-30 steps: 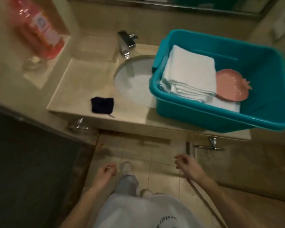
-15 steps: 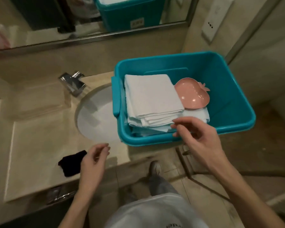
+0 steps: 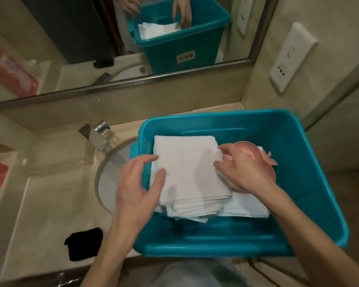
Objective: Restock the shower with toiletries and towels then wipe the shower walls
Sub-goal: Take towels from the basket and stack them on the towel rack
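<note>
White towel stack (image 3: 187,168) in teal bin (image 3: 298,183) now flanked: left hand (image 3: 137,189), right hand (image 3: 245,172) raised from below, fingers loose, gripping nothing. Pickup likely starting.

A bathroom: a sink (image 3: 110,183) with a faucet (image 3: 97,135) under a wall mirror (image 3: 112,44).

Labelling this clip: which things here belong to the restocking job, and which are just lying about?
Job: folded white towels, teal tub holding them, pink dish, left hand and right hand at the towels.
Lying about: black cloth, tap, wall socket, sink.
</note>
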### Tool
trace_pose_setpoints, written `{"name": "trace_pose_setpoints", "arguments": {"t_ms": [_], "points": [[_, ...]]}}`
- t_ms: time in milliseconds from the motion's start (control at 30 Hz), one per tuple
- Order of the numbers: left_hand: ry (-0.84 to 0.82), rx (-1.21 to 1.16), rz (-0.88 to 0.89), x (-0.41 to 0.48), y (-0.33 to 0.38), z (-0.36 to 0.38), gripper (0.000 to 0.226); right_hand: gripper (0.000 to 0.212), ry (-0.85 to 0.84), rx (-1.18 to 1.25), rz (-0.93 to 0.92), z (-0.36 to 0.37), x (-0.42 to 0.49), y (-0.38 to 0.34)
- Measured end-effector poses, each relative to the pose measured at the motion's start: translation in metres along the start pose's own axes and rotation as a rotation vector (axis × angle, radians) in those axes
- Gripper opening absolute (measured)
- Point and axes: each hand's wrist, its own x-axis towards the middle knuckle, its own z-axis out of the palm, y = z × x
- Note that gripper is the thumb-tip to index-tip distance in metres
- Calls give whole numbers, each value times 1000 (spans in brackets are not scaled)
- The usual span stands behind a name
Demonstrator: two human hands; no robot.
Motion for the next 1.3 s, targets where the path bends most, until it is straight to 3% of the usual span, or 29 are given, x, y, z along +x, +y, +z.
{"name": "trace_pose_setpoints", "arguments": {"t_ms": [100,233,333,567,733,867,1000,1100,1300], "points": [[-204,123,29,24,8,27,37,52,-57,-33,-59,-4,26,0],[-339,321,-38,45,2,61,49,48,-116,-111,-79,-9,59,0],[-321,417,-74,49,-3,74,50,49,-151,-107,-72,-7,78,3],[-243,401,-144,38,-6,81,52,47,-221,-78,-62,1,90,9],[-235,291,-279,36,-3,81,58,43,-175,186,-29,4,90,13],[-236,262,-296,41,-6,78,63,46,-73,578,41,6,83,9],[-220,214,-323,44,-6,74,67,32,-251,999,212,16,66,11],[-222,207,-320,42,-3,73,66,32,-345,940,240,24,59,15],[-199,150,-372,46,3,73,69,46,-229,697,185,24,52,1]]}}
